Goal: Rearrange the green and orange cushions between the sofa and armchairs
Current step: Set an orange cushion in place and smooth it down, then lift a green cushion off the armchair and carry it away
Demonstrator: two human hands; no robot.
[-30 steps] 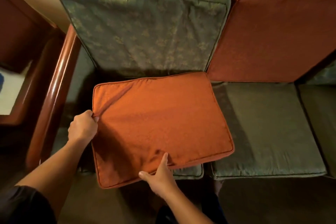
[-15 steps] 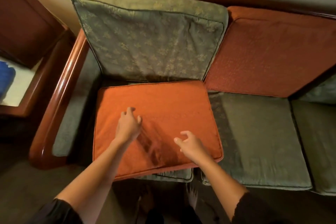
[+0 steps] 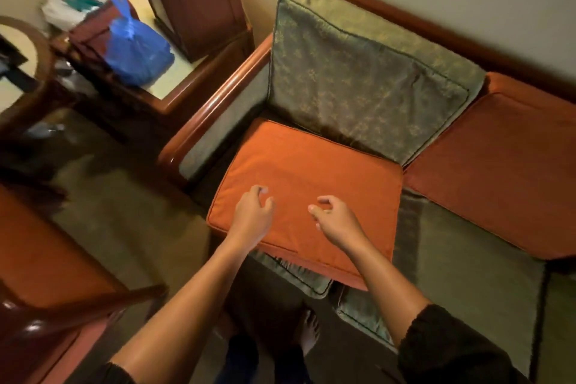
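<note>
An orange seat cushion (image 3: pixel 314 171) lies flat on the sofa's left seat, on top of a green seat cushion (image 3: pixel 304 279) whose front corner sticks out below it. A patterned green back cushion (image 3: pixel 358 78) leans upright behind it. Another orange cushion (image 3: pixel 498 171) leans at the back to the right, above a green seat cushion (image 3: pixel 461 268). My left hand (image 3: pixel 254 213) and my right hand (image 3: pixel 335 218) hover just above the orange seat cushion, fingers loosely curled and apart, holding nothing.
The sofa's wooden armrest (image 3: pixel 215 106) runs along the left. Beyond it stands a side table (image 3: pixel 174 84) with a blue plastic bag (image 3: pixel 134 50) and a white bag (image 3: pixel 71 0). An armchair with an orange seat (image 3: pixel 40 259) is at lower left. My bare feet (image 3: pixel 307 330) stand on the carpet.
Both hands let go of the orange cushion after laying it on the left seat, then lifted off it. The view swung left, bringing the side table and armchair into sight.
</note>
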